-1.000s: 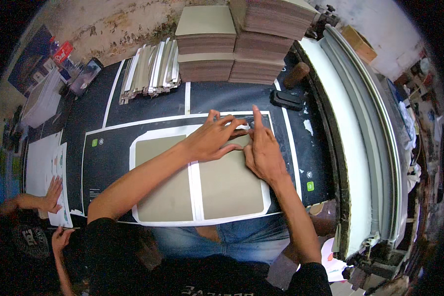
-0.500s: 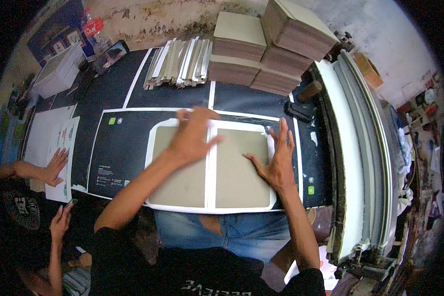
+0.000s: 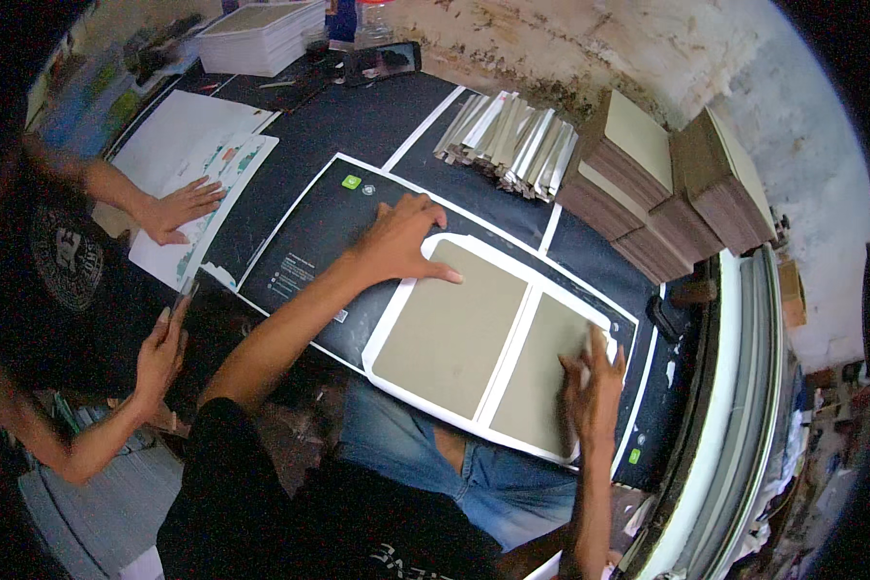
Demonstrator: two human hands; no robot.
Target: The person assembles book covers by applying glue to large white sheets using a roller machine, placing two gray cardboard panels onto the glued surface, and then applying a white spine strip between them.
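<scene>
Two grey-brown boards, a left board (image 3: 449, 329) and a right board (image 3: 539, 382), lie side by side with a narrow white strip between them. White paper borders are folded over their edges. My left hand (image 3: 401, 240) is open at the upper left corner of the left board, thumb spread over its top border. At the right board's outer edge, my right hand (image 3: 594, 391) has bent fingers, somewhat apart and slightly blurred; nothing shows in them. A dark printed sheet (image 3: 304, 237) with white margins lies under the boards.
Stacked grey boards (image 3: 638, 145) and a pile of narrow strips (image 3: 512, 140) stand at the back. A long roller machine (image 3: 735, 387) runs along the right. On the left, a co-worker's hand (image 3: 179, 208) rests on a printed sheet (image 3: 232, 174); their other hand (image 3: 159, 353) holds a thin tool.
The view has turned toward the left. My left hand has moved from over the left board's middle to its upper left corner. My right hand's fingers have bent at the right edge.
</scene>
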